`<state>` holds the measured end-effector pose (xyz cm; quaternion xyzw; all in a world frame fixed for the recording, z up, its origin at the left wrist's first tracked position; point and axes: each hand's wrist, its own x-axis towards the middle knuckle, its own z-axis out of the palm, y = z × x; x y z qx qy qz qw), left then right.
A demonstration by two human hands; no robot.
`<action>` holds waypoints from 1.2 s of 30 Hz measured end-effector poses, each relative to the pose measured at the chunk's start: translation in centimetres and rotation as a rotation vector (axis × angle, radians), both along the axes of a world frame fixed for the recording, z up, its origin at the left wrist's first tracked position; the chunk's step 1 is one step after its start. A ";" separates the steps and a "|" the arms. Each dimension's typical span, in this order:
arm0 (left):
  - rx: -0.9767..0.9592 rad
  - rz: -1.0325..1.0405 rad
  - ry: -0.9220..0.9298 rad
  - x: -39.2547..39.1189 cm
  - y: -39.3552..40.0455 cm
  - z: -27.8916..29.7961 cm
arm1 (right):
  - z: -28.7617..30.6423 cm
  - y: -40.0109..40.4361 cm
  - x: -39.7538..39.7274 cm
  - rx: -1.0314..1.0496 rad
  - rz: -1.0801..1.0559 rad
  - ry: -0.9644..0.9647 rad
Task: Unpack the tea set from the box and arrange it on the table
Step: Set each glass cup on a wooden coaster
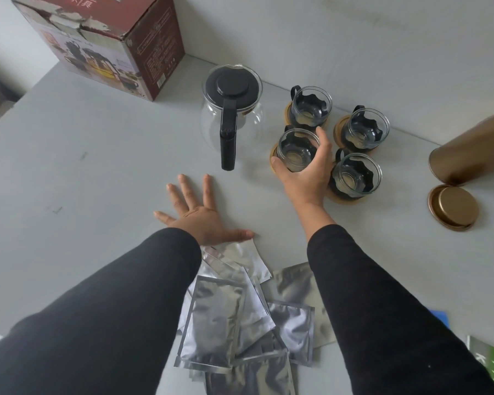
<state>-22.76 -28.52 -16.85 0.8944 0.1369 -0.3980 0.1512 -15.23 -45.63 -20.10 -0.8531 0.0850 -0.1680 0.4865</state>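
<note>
**Tea set out on the table, right hand on the near-left cup**

Teapot [231, 115] and four glass cups stand together on the grey table [97, 181], seen from the head camera looking down. The teapot is clear glass with a black lid and a black handle that points toward the person; it sits to the right of the box [106, 44], well apart from it. The box is dark red with torn paper along its top edge and stands at the far left of the table near the wall.

The cups form a loose square just right of the teapot, each in a black holder on a wooden coaster [341, 196]. The right hand [304, 173] curls round the near-left cup [295, 149], thumb on its left side and fingers on its right rim. The far-left cup [311, 106], far-right cup [364, 129] and near-right cup [354, 173] stand free.

The left hand [198, 215] lies flat on the table with fingers spread, holding nothing, its thumb just beside a pile of silver foil sachets [240, 317] nearer the person.

At the right edge a gold canister [474, 151] stands open, its gold lid [452, 208] lying upturned just beside it.
</note>
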 end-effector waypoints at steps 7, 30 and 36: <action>0.001 0.007 -0.009 0.1 0.2 -0.2 | -0.3 -0.1 0.3 0.000 0.023 0.029; -0.008 -0.061 -0.100 -0.2 0.8 -0.9 | 2.0 1.6 -13.4 -0.084 -0.074 0.093; -0.105 -0.202 -0.243 -2.4 4.6 -0.5 | 3.3 -1.6 -20.3 -0.145 -0.139 0.401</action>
